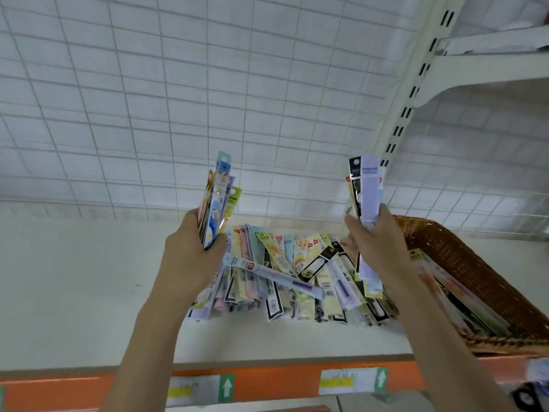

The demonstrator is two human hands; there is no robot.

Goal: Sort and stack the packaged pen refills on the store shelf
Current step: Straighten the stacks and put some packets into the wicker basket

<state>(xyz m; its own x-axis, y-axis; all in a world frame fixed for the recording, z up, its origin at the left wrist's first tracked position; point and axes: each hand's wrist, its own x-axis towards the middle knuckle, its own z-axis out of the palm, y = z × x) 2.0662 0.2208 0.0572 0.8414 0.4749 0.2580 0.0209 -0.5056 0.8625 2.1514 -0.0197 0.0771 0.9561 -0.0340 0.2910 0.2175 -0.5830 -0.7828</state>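
Bare shelf point(74, 292) left of pile point(297, 278)

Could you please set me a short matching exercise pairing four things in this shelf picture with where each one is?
Things:
1. Lavender-fronted bundle of refill packs
2. Cartoon-printed bundle of refill packs
3. Loose row of refill packs
4. Wicker basket

Places:
A. Lying on the shelf between the hands
B. Held upright in the left hand
C. At the right end of the shelf, tipped over
D. Held upright in the right hand

Pairs: 1-D, 2-B, 3-A, 4-C
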